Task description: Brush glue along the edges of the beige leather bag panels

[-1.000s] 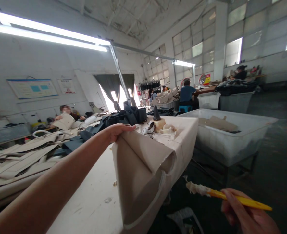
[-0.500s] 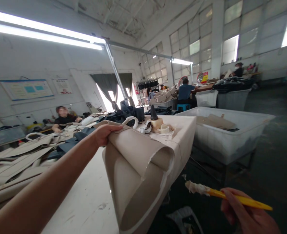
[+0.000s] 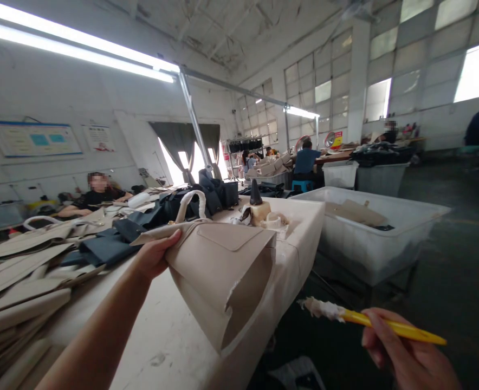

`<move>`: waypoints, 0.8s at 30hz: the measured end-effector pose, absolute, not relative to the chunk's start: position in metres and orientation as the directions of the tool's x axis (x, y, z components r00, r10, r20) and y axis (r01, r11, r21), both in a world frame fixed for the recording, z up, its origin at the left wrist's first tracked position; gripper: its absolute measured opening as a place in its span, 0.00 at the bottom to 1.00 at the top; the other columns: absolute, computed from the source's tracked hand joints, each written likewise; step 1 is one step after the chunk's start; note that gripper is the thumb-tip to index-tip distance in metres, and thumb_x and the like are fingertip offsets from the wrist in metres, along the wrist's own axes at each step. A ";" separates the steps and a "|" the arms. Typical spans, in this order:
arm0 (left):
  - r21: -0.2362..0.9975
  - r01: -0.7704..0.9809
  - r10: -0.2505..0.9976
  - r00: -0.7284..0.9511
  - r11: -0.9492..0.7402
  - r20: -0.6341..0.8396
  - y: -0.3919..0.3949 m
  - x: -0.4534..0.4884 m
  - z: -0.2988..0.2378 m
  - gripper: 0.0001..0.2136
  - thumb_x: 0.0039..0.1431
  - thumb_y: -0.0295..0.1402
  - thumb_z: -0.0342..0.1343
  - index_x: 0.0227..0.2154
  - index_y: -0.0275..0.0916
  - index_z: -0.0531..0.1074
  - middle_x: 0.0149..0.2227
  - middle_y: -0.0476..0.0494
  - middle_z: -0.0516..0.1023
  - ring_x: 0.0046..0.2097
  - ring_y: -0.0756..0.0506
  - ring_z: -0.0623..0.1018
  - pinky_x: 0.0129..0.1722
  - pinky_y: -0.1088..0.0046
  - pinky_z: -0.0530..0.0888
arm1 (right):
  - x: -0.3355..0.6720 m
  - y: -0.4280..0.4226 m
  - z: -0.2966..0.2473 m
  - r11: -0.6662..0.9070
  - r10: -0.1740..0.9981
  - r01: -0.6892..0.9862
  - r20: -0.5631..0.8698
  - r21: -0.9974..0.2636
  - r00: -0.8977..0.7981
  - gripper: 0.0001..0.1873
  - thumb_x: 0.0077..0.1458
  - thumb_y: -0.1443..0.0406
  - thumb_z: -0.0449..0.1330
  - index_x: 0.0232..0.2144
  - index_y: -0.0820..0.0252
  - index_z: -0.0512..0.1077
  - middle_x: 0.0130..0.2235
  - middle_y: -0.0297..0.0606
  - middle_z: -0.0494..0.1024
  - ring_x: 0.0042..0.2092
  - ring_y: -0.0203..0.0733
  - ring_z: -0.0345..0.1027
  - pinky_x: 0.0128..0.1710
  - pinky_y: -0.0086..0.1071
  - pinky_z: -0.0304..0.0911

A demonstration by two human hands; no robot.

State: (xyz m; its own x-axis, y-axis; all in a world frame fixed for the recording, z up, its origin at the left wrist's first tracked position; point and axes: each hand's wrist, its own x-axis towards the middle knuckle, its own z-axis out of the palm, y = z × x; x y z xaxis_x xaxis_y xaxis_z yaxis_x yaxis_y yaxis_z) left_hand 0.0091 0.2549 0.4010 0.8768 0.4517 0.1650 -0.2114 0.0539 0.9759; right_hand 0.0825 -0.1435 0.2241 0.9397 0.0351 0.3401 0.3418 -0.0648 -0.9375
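Now the left hand [image 3: 155, 257] grips the beige bag piece [image 3: 223, 268] by its near edge, raised over the table's [image 3: 170, 346] right edge. Lower right, off the table, the right hand [image 3: 404, 355] pinches a yellow brush [image 3: 386, 326], bristles pointing left toward the piece.

A bag-making factory hall: a long bench [image 3: 170, 346] piled with cut beige panels [image 3: 20, 260], white plastic bins [image 3: 369, 244], strip lights [image 3: 77, 49], seated workers [image 3: 97, 192].
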 end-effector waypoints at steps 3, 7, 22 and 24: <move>0.979 -0.176 0.496 0.862 0.105 0.102 0.262 -0.001 0.392 0.06 0.52 0.25 0.55 0.33 0.29 0.74 0.29 0.38 0.76 0.27 0.45 0.75 0.25 0.76 0.74 | 0.085 -0.136 0.230 -0.036 0.051 0.391 0.389 -0.920 0.920 0.25 0.51 0.46 0.51 0.29 0.63 0.66 0.20 0.36 0.68 0.19 0.35 0.60 0.18 0.24 0.60; 0.969 -0.194 0.516 0.852 0.155 0.088 0.265 -0.011 0.387 0.07 0.54 0.25 0.51 0.34 0.30 0.73 0.27 0.39 0.76 0.25 0.45 0.75 0.23 0.75 0.74 | 0.094 -0.127 0.237 -0.007 0.092 0.416 0.413 -0.910 0.906 0.22 0.53 0.48 0.52 0.33 0.63 0.65 0.21 0.35 0.69 0.20 0.35 0.61 0.19 0.24 0.61; 0.957 -0.190 0.511 0.858 0.218 0.054 0.261 0.000 0.365 0.08 0.48 0.26 0.57 0.33 0.30 0.72 0.27 0.38 0.75 0.25 0.44 0.75 0.23 0.74 0.73 | 0.174 -0.048 0.271 -0.155 0.391 0.591 0.500 -0.792 0.773 0.23 0.54 0.47 0.49 0.33 0.62 0.66 0.20 0.33 0.68 0.20 0.36 0.61 0.21 0.28 0.58; 0.956 -0.188 0.514 0.856 0.225 0.048 0.261 0.001 0.363 0.08 0.47 0.26 0.59 0.32 0.29 0.73 0.27 0.38 0.75 0.26 0.44 0.75 0.23 0.74 0.73 | 0.179 -0.043 0.271 -0.170 0.422 0.601 0.493 -0.781 0.761 0.23 0.54 0.47 0.49 0.32 0.62 0.66 0.20 0.33 0.68 0.20 0.36 0.61 0.21 0.28 0.57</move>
